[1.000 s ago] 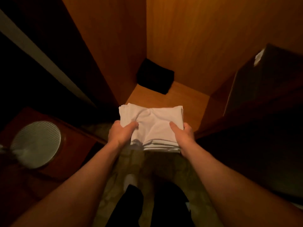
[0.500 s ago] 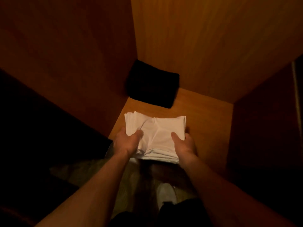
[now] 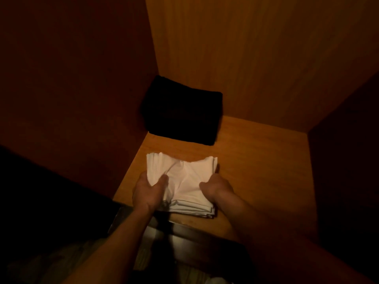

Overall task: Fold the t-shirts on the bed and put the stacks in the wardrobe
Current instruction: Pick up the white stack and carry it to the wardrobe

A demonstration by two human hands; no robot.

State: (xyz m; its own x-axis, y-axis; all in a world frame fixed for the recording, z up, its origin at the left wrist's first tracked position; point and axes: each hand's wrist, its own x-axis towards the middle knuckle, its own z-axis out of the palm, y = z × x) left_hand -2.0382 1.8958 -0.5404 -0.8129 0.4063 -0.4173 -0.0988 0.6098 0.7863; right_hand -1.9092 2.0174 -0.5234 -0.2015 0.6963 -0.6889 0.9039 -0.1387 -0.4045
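A stack of folded white t-shirts (image 3: 185, 181) lies at the front left of the wooden wardrobe shelf (image 3: 256, 171). My left hand (image 3: 148, 192) grips the stack's near left side, thumb on top. On the near right side my right hand (image 3: 217, 189) holds the stack with its thumb on top; the fingers are hidden beneath. A stack of folded black clothes (image 3: 182, 111) sits in the back left corner of the shelf, just beyond the white stack.
Wooden wardrobe walls close in on the left (image 3: 78, 78), back (image 3: 256, 58) and right (image 3: 348, 150). Bare shelf extends to the right of both stacks. A dark metallic rail (image 3: 184, 228) runs along the shelf's front edge.
Both hands have carried the white stack forward from in front of the wardrobe onto the shelf. The view has moved closer into the wardrobe.
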